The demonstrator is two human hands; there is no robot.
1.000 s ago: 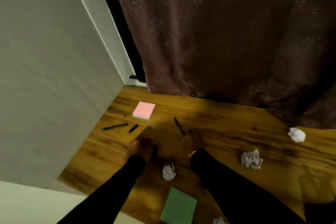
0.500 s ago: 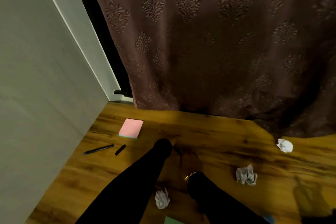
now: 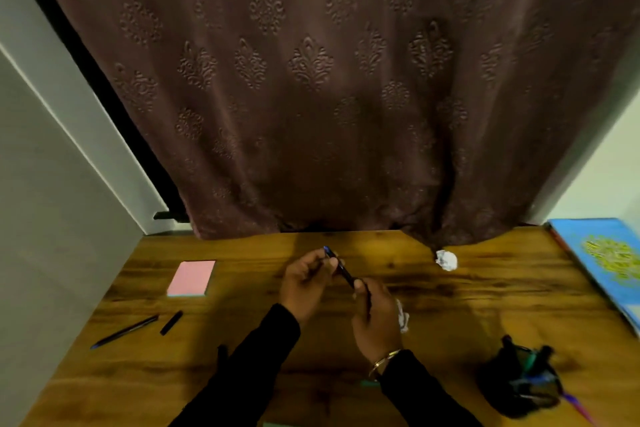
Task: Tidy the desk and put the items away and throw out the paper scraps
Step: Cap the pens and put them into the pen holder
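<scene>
Above the middle of the wooden desk [image 3: 485, 291] both my hands hold one black pen [image 3: 341, 269]. My left hand [image 3: 304, 284] pinches its upper, blue-tipped end and my right hand [image 3: 375, 317] grips its lower end. A second pen [image 3: 124, 331] and a loose black cap [image 3: 171, 322] lie at the left. A pink sticky-note pad [image 3: 191, 278] lies behind them. One crumpled paper ball [image 3: 446, 260] sits near the curtain. Another crumpled scrap [image 3: 402, 317] shows partly behind my right hand.
A black mesh pen holder [image 3: 523, 381] with several pens stands at the front right. A blue book [image 3: 609, 260] lies along the right edge. A brown curtain [image 3: 311, 97] hangs behind the desk, and a grey wall [image 3: 52, 218] borders its left side.
The view has swung right and up. My hands have lifted a pen off the desk and now hold it between them. The pen holder and blue book have come into view.
</scene>
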